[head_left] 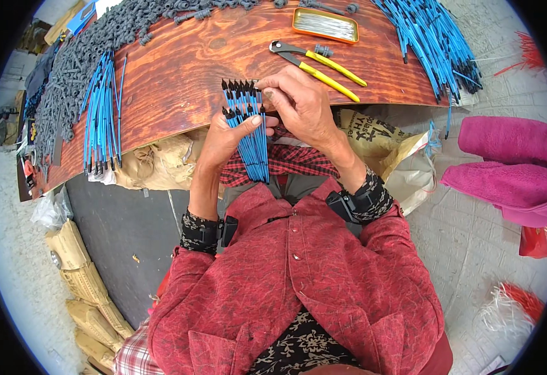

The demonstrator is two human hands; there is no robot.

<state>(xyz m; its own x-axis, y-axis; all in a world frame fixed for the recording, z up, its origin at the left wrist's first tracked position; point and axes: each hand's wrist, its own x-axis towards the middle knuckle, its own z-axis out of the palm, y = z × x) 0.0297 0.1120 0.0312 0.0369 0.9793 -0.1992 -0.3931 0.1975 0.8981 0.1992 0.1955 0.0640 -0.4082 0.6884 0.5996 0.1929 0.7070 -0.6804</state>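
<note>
My left hand (pixel 224 139) is closed round a fanned bundle of thin blue rods (pixel 253 157) with pointed black tips. The tips stand in two staggered rows above the thumb, and the lower ends hang over my lap past the table edge. At the right end of the upper row, my right hand (pixel 301 103) has its thumb and forefinger pinched together. Whatever lies between those fingertips is too small to make out. Just beyond that hand are pincers (pixel 317 67) with yellow handles, lying on the table beside a small grey plastic part (pixel 323 50).
The wooden table (pixel 179 69) carries a heap of grey plastic parts (pixel 67 81) and blue rods (pixel 103 112) at left. An orange-rimmed tin (pixel 325 26) of thin metal pins sits at the back. More blue rods (pixel 432 44) overhang the right edge, near pink towels (pixel 504 162).
</note>
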